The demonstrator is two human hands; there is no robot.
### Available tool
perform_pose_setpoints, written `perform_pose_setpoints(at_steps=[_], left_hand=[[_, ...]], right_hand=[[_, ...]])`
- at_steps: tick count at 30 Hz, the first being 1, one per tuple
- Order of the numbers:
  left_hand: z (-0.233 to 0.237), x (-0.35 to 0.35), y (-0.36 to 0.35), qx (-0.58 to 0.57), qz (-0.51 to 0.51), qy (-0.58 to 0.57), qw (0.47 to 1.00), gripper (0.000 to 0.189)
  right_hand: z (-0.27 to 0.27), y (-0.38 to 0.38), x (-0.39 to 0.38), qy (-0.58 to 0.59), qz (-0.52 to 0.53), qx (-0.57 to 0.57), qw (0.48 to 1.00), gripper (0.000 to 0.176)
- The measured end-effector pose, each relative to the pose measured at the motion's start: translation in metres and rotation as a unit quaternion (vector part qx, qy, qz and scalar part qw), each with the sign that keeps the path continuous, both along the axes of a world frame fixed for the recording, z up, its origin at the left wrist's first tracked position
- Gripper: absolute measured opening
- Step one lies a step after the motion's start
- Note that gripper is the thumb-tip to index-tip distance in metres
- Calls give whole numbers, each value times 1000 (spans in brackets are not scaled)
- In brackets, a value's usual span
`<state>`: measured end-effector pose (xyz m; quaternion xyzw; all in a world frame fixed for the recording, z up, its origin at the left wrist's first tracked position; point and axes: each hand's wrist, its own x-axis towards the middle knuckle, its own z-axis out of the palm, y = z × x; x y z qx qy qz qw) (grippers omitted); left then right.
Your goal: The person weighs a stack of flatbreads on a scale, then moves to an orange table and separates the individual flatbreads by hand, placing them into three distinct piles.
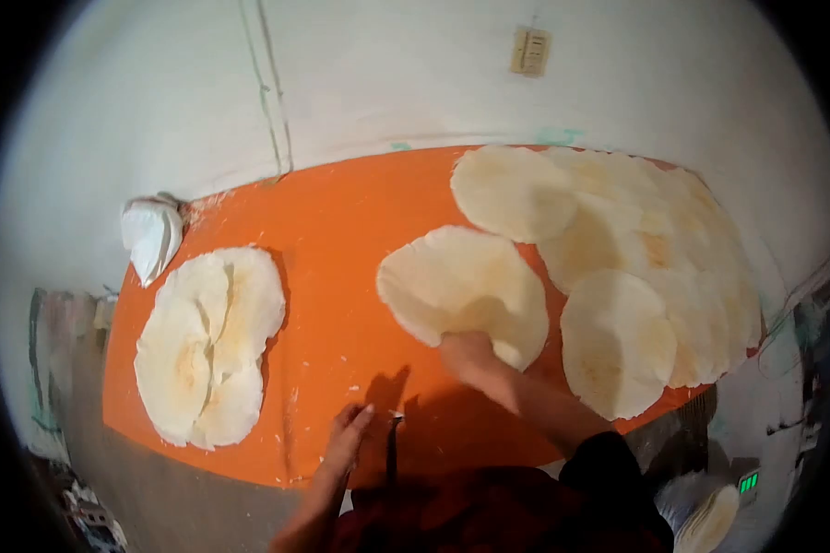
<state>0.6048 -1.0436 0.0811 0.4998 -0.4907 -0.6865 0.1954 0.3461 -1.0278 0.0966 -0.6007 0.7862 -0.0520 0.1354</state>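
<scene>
1. Breads [618,230] lie in three lots on an orange table [341,212], which stands against a pale wall [387,74]. The wall probably serves as a backstop along the far side.

2. Right spread: many rounds overlap from the far edge to the right end. The overlap presumably lets many share one surface while keeping them nearly flat.

3. Left group [249,304]: a few rounds overlap near the table's left end, well apart from the others. The gap appears to keep the two lots distinct.

4. Middle bread [452,276]: one round, just beside the right spread, its surface uneven and slightly dished. The right hand [468,355] is at its near edge, likely because that edge is reached without leaning across the sheet. Fingers are hidden by the bread; whether they pinch it or lie flat beneath cannot be told.

5. Left hand [346,433]: above the table's near edge, nothing visible in it. Fingers are loosely bent and close together, not widely spread. It is kept aside from the middle bread, so the right hand alone attends to that round.

6. White bag [150,235]: at the far left corner, apart from the breads, seemingly to stay out of their way. Contents not visible.

7. Switch plate [530,52]: on the wall, above the table.
</scene>
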Motion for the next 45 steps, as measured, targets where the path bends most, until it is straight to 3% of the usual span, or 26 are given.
perform_pose_setpoints(at_steps=[2,5,8,11,16,19,20,22,23,24,25,26,27,28,29,30,31,32,33,34,36,37,39,41,43,45], left_hand=[[4,-17,0,61,55,131,988,44],[2,-21,-6,159,25,252,954,50],[-23,-9,-8,76,-1,273,959,53],[-45,4,-9,137,-22,357,924,45],[-37,5,-15,164,-26,348,923,39],[-41,3,-14,194,-45,339,920,35],[-42,2,-14,202,-46,337,918,33],[-28,-8,-5,286,27,250,925,31],[-20,-13,-3,319,74,209,921,32],[-42,-16,-6,263,81,135,952,29],[-63,-17,-11,206,91,57,973,28],[-57,-15,-18,185,98,92,974,28],[-48,-14,-26,163,101,125,973,28],[-38,-8,-36,141,101,157,972,28],[-21,1,-51,127,73,133,980,28],[6,9,-73,115,44,108,986,29],[30,17,-94,105,14,84,991,29],[53,29,-114,1,-31,12,999,29],[69,45,-135,-103,-75,-62,990,29],[61,62,-161,-202,-85,-94,971,28],[79,104,-198,-225,-19,-106,968,27],[103,131,-204,-148,59,-82,984,26],[85,201,-227,-144,128,73,979,26],[73,267,-229,-101,205,86,970,24],[35,319,-223,-23,351,180,918,23],[-42,382,-219,36,411,159,897,24]], right_hand=[[9,5,46,-80,68,38,994,17],[13,17,95,-285,103,21,953,27],[-2,27,107,-395,100,-48,912,50],[-37,34,104,-458,34,-26,888,75],[-12,39,107,-626,-31,-15,779,59],[-28,41,110,-593,-50,-56,801,54],[-31,43,113,-479,-72,-68,872,47],[-26,38,131,-232,-101,-87,963,33],[-36,35,133,-186,-107,-51,975,23],[-45,31,130,-140,-107,-16,984,15],[-35,30,126,-215,-132,-69,965,12],[-25,33,111,-290,-156,-117,937,16],[-56,35,70,-241,-71,-149,956,13],[-25,31,54,-182,-119,-82,973,14],[-31,37,18,-362,-177,-113,908,11],[-36,42,-19,-519,-239,-154,806,10],[28,35,-3,-360,-268,-182,875,9],[-5,39,-57,-447,-276,-239,816,12],[61,33,-36,-378,-287,-278,835,13],[85,30,-40,-380,-316,-297,817,13],[120,25,-49,-355,-284,-296,840,16],[136,18,-47,-356,-297,-291,837,17],[155,-2,-50,-330,-303,-279,849,18],[166,-24,-62,-274,-290,-271,876,18],[171,-60,-59,-200,-207,-299,910,17],[175,-102,-53,-60,-123,-310,941,15]])
